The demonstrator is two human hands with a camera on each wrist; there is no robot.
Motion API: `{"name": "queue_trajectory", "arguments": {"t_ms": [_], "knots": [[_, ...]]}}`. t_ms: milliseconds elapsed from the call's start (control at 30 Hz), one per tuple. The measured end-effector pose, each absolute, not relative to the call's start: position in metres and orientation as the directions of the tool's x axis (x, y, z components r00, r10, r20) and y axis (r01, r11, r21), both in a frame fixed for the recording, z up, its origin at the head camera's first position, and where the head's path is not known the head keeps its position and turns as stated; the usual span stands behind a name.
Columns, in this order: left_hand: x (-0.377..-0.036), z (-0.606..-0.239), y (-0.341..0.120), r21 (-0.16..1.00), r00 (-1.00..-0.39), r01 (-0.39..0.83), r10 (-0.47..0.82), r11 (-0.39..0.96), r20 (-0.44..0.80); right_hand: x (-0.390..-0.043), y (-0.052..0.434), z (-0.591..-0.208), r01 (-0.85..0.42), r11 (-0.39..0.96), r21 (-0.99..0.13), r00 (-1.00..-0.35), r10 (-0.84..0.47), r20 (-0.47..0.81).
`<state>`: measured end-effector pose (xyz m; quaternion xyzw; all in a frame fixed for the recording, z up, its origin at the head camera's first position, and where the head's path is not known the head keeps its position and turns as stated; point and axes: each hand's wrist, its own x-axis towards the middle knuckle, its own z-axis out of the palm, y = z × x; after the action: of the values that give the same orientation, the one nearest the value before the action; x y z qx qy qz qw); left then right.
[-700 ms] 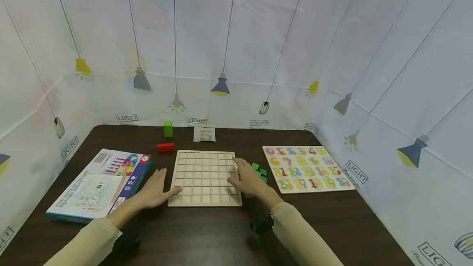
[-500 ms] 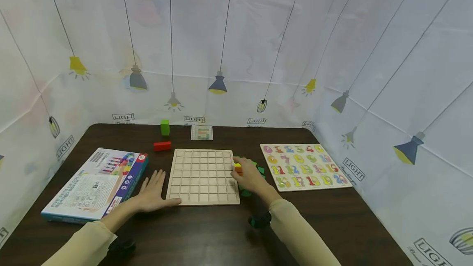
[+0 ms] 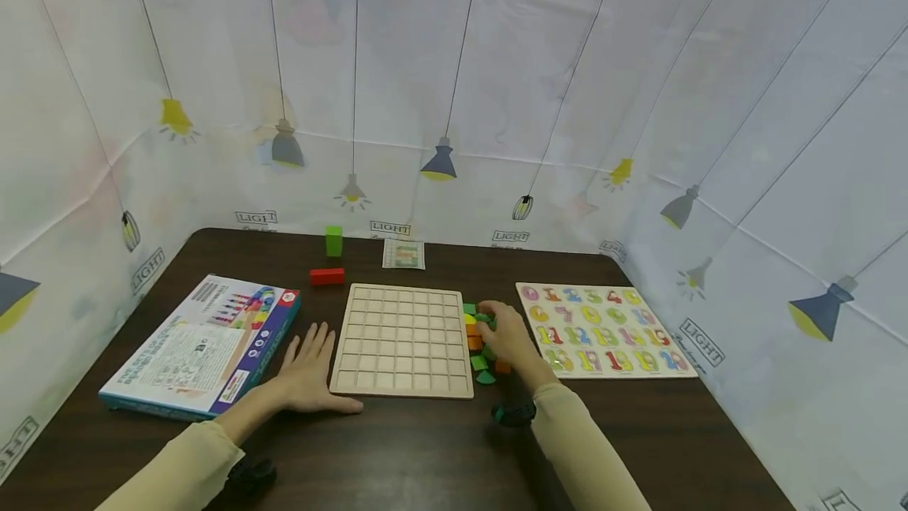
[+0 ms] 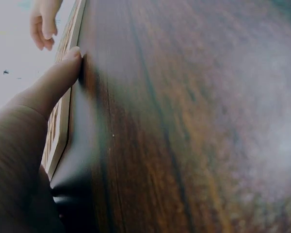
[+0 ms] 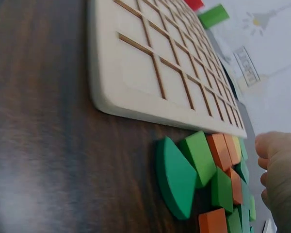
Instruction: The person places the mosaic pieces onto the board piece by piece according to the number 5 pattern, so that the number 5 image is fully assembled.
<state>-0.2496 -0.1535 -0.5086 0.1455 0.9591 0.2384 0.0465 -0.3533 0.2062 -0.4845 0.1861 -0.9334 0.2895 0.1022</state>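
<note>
Left hand: my left hand (image 3: 305,377) lies with fingers spread apart beside the board's left edge, thumb stretched along its near edge; I judge this would check any sliding.
Right hand: my right hand (image 3: 509,333) is over the block pile, fingers bent together and pointing down; I cannot tell whether a block is pinched beneath them.
Grid board: the grid board (image 3: 400,341) lies flat between my hands, its squares facing up and bare.
Block pile: orange blocks (image 3: 474,343), green blocks (image 3: 479,363) and some yellow crowd the board's right edge, probably kept there for short reaches; a dark green curved piece (image 5: 177,177) lies at the near end.
Far side: a red block (image 3: 327,277) lies beyond the board's far left corner, an upright green block (image 3: 333,242) behind it, a printed card (image 3: 403,255) to their right.
In the way: a box (image 3: 199,345) at left and a number board (image 3: 603,330) at right hem in my hands; the bunched pieces could hinder a clean pinch.
</note>
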Motion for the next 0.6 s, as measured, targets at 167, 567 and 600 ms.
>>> {"name": "queue_trajectory", "arguments": {"t_ms": [167,567,600], "knots": [[-0.253,-0.511,-0.153,0.455,-0.952,0.276,0.305,0.847,0.011,-0.361,0.22,-0.485,-0.365,0.768,-0.526,-0.922,-0.217,0.321],[-0.259,-0.527,-0.156,0.419,-0.954,0.281,0.299,0.863,0.024,-0.365,0.244,-0.495,-0.362,0.779,-0.511,-0.912,-0.184,0.366],[-0.259,-0.527,-0.156,0.415,-0.954,0.282,0.3,0.865,0.024,-0.366,0.244,-0.495,-0.369,0.78,-0.506,-0.909,-0.189,0.372]]}}
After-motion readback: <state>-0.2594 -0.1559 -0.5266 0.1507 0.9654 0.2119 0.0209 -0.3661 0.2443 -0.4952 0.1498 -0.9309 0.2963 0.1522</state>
